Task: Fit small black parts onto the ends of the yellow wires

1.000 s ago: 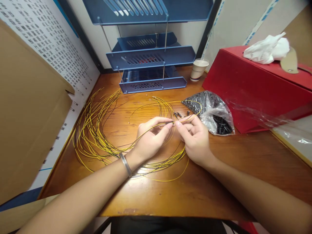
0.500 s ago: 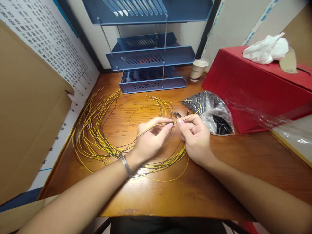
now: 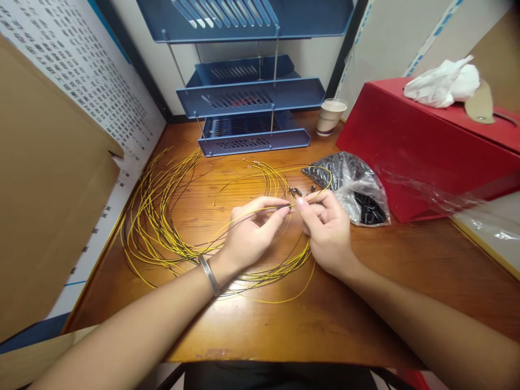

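My left hand is closed, thumb and forefinger pinching a thin yellow wire together with a dark strand. Just to its right, my right hand is closed on the yellow wire too, gripping it between thumb and fingertips. The wire spans the small gap between both hands, and a loop of it arcs up behind my right hand. What else lies between the fingertips is too small to make out. Around and under my hands spreads a big coil of yellow and black wires. Several small black parts lie beyond my fingertips.
A clear plastic bag of black parts sits to the right, against a red box with white tissue on top. At the back stand a blue tiered rack and a paper cup. Cardboard leans at the left.
Both hands stay almost in place, still pinching the wire. The wire loop behind my right hand has shifted slightly left and up.
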The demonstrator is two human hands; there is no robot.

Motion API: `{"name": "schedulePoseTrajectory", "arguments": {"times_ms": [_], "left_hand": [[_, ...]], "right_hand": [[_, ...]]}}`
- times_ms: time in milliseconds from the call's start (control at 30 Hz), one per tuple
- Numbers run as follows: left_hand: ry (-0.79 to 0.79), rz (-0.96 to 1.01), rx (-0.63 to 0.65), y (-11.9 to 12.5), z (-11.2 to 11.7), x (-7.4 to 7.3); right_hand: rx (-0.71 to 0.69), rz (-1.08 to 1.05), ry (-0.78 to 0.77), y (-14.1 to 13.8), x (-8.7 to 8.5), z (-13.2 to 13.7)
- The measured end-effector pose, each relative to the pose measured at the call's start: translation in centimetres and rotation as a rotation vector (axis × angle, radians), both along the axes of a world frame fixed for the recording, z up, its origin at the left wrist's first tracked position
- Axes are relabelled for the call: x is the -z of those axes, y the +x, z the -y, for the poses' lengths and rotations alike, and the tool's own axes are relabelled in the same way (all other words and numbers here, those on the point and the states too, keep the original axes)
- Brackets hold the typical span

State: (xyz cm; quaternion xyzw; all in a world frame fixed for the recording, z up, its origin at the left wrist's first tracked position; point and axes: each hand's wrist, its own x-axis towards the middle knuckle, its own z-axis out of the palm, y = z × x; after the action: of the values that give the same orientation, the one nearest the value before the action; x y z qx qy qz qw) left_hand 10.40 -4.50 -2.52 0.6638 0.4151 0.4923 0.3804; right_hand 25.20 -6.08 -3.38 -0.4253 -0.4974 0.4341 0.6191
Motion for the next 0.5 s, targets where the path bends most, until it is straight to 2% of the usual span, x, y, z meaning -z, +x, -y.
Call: {"name": "schedulePoseTrajectory", "arguments": {"times_ms": [300, 500], "left_hand": [[0.0, -0.009, 0.002, -0.06, 0.02, -0.05], [-0.032, 0.029, 0.01, 0.0, -0.05, 0.11]], "right_hand": [[-0.015, 0.096, -0.028, -0.31, -0.11, 0.02], [-0.041, 0.088, -0.052, -0.11, 0.15, 0.08]]}}
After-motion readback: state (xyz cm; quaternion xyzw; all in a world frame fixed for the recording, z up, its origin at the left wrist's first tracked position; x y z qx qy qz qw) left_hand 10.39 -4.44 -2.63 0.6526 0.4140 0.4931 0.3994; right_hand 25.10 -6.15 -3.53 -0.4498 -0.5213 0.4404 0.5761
